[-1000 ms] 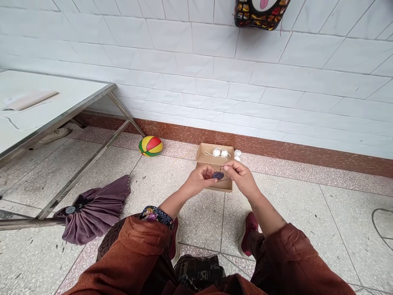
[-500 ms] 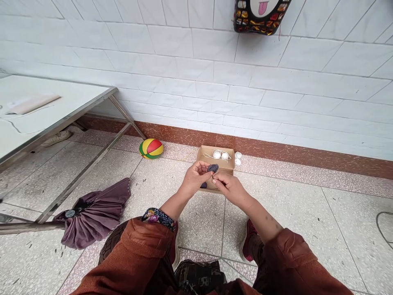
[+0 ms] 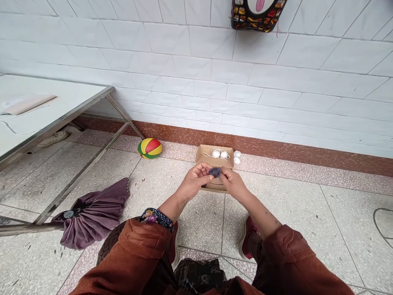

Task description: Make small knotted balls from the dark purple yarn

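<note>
A small dark grey-purple ball of yarn (image 3: 215, 172) is pinched between the fingers and thumb of my left hand (image 3: 194, 180). My right hand (image 3: 233, 182) is closed at the ball's right side, its fingertips on the yarn; the exact grip is partly hidden. Below both hands lies an open cardboard box (image 3: 201, 157) on the floor. Its far part holds two white yarn balls (image 3: 216, 153) with loose strands. A dark strand (image 3: 216, 184) crosses the near part, which my hands partly cover.
White round pieces (image 3: 237, 157) lie right of the box. A colourful ball (image 3: 150, 148) rests beside the leg of a metal-framed table (image 3: 89, 94) on the left. A folded purple umbrella (image 3: 95, 215) lies on the floor. A patterned bag (image 3: 258, 16) hangs on the tiled wall.
My right hand has moved from below the yarn ball up to its right side. The ball has turned and sits slightly lower in my left fingers. The view has shifted slightly.
</note>
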Demonstrator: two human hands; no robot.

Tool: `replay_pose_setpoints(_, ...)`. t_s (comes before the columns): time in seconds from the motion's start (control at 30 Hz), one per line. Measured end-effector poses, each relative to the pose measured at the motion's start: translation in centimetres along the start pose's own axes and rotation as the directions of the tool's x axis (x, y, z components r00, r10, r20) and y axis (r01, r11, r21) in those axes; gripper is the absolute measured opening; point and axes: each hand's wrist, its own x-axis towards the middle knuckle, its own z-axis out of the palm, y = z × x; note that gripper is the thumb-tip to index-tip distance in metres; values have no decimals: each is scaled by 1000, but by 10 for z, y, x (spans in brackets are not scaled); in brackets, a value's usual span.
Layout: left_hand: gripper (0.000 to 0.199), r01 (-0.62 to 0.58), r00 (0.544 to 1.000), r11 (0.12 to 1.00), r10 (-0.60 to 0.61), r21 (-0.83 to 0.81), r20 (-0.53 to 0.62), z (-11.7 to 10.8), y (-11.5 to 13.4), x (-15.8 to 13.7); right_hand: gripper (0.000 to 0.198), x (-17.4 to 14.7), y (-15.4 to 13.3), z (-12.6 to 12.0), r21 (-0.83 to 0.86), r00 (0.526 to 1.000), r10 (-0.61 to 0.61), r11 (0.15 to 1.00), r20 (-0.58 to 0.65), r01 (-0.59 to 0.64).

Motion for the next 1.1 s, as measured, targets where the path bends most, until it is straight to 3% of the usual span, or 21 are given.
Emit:
replay_pose_setpoints(0.13,29,-56,987,994,69,90,-147,-6,-4,7,18,-8,-11,8,-43,986,-96,994,134,103)
replay_pose_setpoints(0.27,29,-13,983,979,49,201,-174,-8,-4,8,17,-11,-29,-5,15,968,-152,988,201,152)
replay_pose_setpoints(0.37,30,30,995,967,-5,252,-99,-6,-2,4,16,-8,-33,-19,73,984,-130,990,120,122)
replay_pose_setpoints(0.47,28,72,995,964,-87,257,46,-3,1,-4,16,-3,-27,-27,76,997,-76,994,-6,76)
replay_pose_setpoints(0.6,29,117,978,986,-135,115,162,1,4,-10,20,2,-13,-18,65,996,27,998,-84,-22)
replay_pose_setpoints(0.73,31,51,996,996,-46,-72,73,1,5,-9,20,-1,-4,-1,30,997,74,997,0,-74)
replay_pose_setpoints(0.83,32,49,999,992,-51,-120,-9,-3,4,-6,17,-5,-4,8,-9,999,12,1000,49,-12)
replay_pose_setpoints(0.97,31,6,994,1000,-6,2,-110,-10,1,-2,15,-6,-14,7,-47,991,-80,995,108,86)
replay_pose_setpoints(1.1,30,-11,990,979,39,203,-134,-12,-1,1,15,-7,-27,-4,-2,975,-114,993,189,116)
